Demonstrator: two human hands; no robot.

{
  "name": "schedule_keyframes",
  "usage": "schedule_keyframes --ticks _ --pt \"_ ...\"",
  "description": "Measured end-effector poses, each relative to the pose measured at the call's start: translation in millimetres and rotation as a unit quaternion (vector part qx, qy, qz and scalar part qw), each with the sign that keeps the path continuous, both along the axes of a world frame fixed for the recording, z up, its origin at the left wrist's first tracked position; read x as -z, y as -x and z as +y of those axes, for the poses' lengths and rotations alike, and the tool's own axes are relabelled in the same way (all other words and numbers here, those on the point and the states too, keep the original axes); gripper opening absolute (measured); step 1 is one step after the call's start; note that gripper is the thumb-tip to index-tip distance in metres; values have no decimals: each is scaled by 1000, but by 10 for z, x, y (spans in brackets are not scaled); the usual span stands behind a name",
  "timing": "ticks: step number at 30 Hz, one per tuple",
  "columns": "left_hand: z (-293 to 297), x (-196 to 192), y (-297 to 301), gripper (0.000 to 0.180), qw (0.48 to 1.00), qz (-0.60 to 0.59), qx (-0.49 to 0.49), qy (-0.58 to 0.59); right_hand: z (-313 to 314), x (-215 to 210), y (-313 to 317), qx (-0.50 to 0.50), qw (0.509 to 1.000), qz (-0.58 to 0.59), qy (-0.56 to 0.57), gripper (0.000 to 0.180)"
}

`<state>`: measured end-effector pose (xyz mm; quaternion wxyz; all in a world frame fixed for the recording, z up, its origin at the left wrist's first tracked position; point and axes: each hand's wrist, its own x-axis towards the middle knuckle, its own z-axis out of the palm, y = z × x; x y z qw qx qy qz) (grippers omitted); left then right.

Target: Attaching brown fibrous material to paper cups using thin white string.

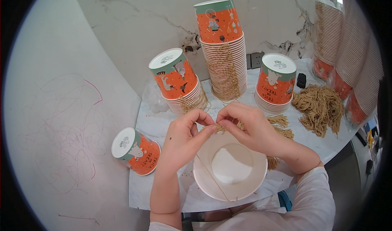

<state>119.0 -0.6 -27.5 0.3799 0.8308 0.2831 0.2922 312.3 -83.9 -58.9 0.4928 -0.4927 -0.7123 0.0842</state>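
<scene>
A white paper bucket (256,174) stands mouth up in front of me, and its inside and round base show. Over its far rim, my left hand (183,139) and my right hand (250,127) meet with thumbs and fingers pinched on tan twine (220,129). One strand runs slantwise across the bucket's mouth to its near rim. Exactly how the twine is looped or knotted between my fingertips is too small to tell. Bundles of cut twine (283,132) lie just beyond my right wrist, partly hidden by my arm.
Upside-down orange and green buckets stand in a tall stack (223,63), a left stack (179,82) and a right stack (275,84). A single bucket (136,151) sits at left. A twine heap (320,108), a small black object (301,80) and plastic-wrapped bucket stacks (328,39) are at right.
</scene>
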Motion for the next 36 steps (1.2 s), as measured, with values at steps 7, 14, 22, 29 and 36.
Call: schedule_keyframes --ticks 7,14,22,29,36 --pt "26 42 -30 17 997 -18 11 69 -60 -61 35 -46 991 91 82 10" --pt "63 160 -46 21 993 -29 77 87 -69 -77 -17 -142 980 98 99 10" --pt "92 87 -32 17 989 -9 76 126 -121 -100 -31 -59 996 1 60 13" --pt "157 112 -21 12 971 -59 86 214 -134 -139 -2 -56 998 -14 4 17" --pt "173 121 -38 9 963 -81 89 240 -107 -76 25 -23 999 -18 13 28"
